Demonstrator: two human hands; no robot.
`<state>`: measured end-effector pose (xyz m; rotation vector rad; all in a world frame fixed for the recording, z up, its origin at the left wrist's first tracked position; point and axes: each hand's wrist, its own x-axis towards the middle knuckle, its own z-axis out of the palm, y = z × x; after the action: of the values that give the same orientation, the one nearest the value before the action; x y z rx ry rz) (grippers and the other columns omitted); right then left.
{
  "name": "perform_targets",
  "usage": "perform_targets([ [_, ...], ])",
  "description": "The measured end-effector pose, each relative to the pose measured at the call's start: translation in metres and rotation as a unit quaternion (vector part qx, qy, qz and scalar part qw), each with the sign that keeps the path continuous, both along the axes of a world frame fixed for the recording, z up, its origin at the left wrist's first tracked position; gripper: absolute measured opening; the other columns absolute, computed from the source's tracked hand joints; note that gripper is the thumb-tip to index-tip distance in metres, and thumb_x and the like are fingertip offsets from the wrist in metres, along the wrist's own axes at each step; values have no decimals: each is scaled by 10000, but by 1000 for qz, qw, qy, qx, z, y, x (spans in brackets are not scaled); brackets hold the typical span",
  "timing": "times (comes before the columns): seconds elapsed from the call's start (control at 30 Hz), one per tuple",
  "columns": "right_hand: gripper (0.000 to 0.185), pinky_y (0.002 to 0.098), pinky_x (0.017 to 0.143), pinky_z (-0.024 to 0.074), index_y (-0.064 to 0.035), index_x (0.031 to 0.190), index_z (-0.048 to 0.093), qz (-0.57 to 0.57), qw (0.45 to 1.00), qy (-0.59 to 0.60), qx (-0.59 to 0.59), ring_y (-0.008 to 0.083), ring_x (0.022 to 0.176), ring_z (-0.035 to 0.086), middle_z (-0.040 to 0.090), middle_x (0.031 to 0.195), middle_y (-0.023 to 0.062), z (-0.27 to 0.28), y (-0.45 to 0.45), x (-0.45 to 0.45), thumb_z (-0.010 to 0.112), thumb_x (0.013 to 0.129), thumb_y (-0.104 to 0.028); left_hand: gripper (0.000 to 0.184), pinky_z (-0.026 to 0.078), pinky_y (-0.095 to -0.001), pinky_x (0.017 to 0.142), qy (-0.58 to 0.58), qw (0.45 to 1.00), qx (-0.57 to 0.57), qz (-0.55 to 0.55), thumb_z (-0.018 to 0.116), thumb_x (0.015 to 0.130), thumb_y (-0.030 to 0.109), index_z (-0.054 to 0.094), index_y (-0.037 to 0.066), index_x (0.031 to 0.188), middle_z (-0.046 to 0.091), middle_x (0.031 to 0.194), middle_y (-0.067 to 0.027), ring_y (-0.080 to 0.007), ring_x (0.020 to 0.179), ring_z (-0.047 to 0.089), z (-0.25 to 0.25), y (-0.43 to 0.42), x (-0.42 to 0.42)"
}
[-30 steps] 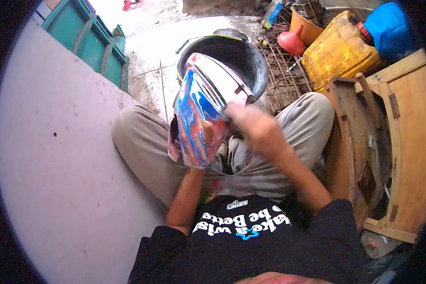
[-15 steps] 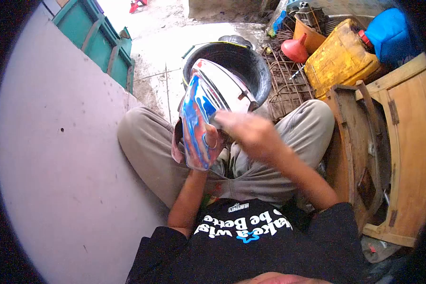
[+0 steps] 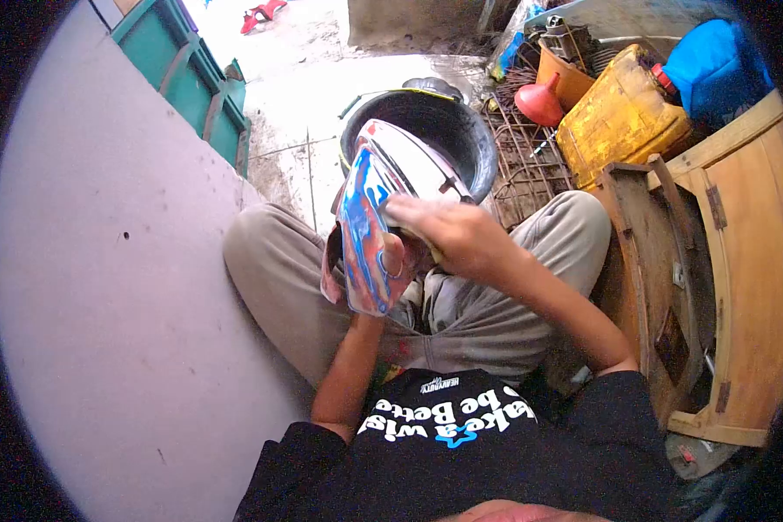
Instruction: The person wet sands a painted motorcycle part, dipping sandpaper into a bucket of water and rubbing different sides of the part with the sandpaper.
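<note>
A curved panel [image 3: 365,222], with blue, white and reddish patches, stands tilted above my crossed legs. Its white upper part overlaps the rim of a black basin [image 3: 481,157]. My left hand [image 3: 393,255] holds the panel from below, its thumb showing through an opening and its other fingers mostly hidden. Across the panel's blue face lies my right hand [image 3: 444,228], fingers pressed together over something small and grey at the fingertips, too blurred to name.
A pale wall [image 3: 122,304] rises close on the left. At the right are a wooden frame [image 3: 761,261], a yellow jerrycan [image 3: 622,113], a blue container [image 3: 718,70], a red funnel [image 3: 540,102] and a rusty metal grid [image 3: 526,165]. A green door [image 3: 183,78] is at upper left.
My right hand has moved left across the panel's face, toward its blue area. The whole view has shifted slightly, so the panel and basin appear lower. My left hand keeps its hold.
</note>
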<state>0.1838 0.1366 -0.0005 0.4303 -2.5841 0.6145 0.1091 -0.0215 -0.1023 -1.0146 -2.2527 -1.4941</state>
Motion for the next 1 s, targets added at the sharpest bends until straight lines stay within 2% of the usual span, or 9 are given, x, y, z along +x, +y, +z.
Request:
perform_targets([
  [0.07,383,426,984,558,-53,1335,635,-10,998,-52,19,332,1172,688,673,1321,200,2,19,-7,574,962,-119,826,492,-519,984,1,1000,2,0,477,1028,599,446,-106,1457,587,1264,-336,-488,1101,610,1,0,0],
  [0.13,409,440,928,571,-43,1355,612,-180,961,-209,18,369,1125,694,673,1283,232,6,44,-25,553,958,-124,828,491,-520,984,0,1000,3,1,477,1027,600,446,-107,1457,585,1265,-337,-490,1102,609,0,2,1],
  [0.33,435,433,976,560,-69,1377,612,30,999,-34,9,360,1164,685,671,1301,218,3,18,-14,584,946,-125,832,489,-523,986,5,1000,1,6,478,1026,603,446,-108,1457,581,1270,-341,-495,1106,604,3,0,0],
  [0.43,422,419,931,569,-56,1367,615,-163,960,-225,27,348,1100,702,684,1241,224,13,42,-35,596,957,-154,835,488,-524,987,8,1000,1,4,478,1025,605,446,-109,1457,579,1272,-343,-498,1108,602,2,3,0],
  [0.53,406,419,952,564,-99,1366,628,40,998,24,-33,332,1131,701,679,1276,226,1,1,-18,579,963,-116,837,487,-526,988,7,1000,3,7,479,1024,606,445,-109,1457,577,1274,-345,-501,1110,600,3,4,-1],
  [0.7,438,440,856,582,-66,1368,619,-138,972,-185,43,371,1001,719,701,1164,220,-9,62,-51,586,932,-99,841,485,-528,990,8,1000,1,4,479,1023,609,445,-110,1457,574,1278,-348,-505,1113,597,4,5,-2],
  [0.83,413,454,872,572,-47,1346,624,103,993,44,-28,369,1029,712,699,1140,235,7,18,-38,580,939,-104,844,483,-530,991,5,1000,1,9,480,1021,611,445,-111,1457,571,1281,-351,-509,1116,594,6,3,-3],
  [0.97,331,467,739,594,-57,1264,668,-132,970,-181,96,371,895,734,716,1051,217,-12,72,-64,555,965,-145,847,482,-532,992,4,1000,0,11,480,1020,613,445,-112,1457,568,1284,-353,-512,1118,591,6,3,-2],
  [1.0,336,466,754,591,-56,1266,671,-104,982,-129,90,373,902,730,713,1036,218,-15,59,-60,553,960,-132,848,481,-532,992,6,1000,0,11,481,1020,614,445,-112,1457,568,1285,-354,-513,1119,591,6,2,-4],
])
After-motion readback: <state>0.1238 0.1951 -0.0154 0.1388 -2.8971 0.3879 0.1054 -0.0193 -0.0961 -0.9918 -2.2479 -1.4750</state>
